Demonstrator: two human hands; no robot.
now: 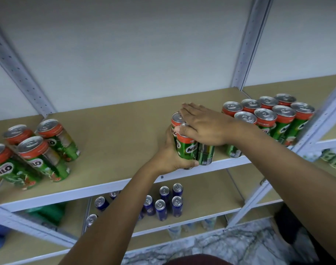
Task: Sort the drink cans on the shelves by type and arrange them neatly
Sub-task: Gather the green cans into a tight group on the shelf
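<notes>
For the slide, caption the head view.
Left hand grips Milo cans while right hand rests flat on top.

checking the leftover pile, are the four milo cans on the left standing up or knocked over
Upright. All four Milo cans show their silver tops, bases on the top shelf; their lean looks like wide-angle distortion.
</notes>
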